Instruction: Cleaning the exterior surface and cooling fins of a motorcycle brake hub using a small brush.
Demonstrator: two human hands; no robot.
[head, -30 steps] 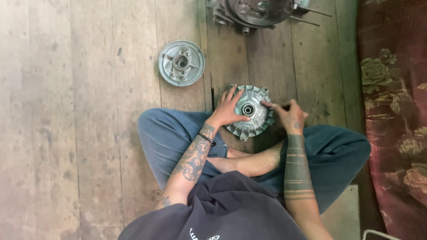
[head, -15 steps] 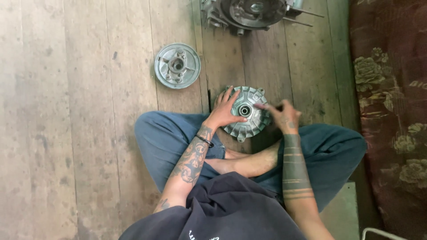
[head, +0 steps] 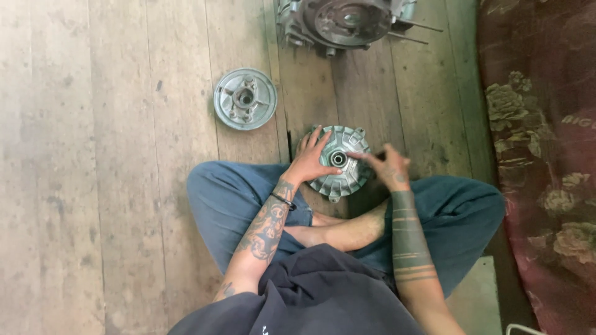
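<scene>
Head view: your left hand (head: 308, 162) lies spread open across the round ribbed metal cover (head: 340, 162) resting on the floor (head: 124, 186) before your crossed legs; your right hand (head: 390, 169) pinches at its hub.

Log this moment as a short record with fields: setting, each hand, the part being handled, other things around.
setting: person sitting cross-legged on a wooden plank floor
left hand: spread on the left side of the round finned metal hub
right hand: fingers reaching to the hub's centre hole
hub: lies on the floor before the legs
other things: round metal cover plate to the left; engine casing at top; floral cloth at right
</scene>
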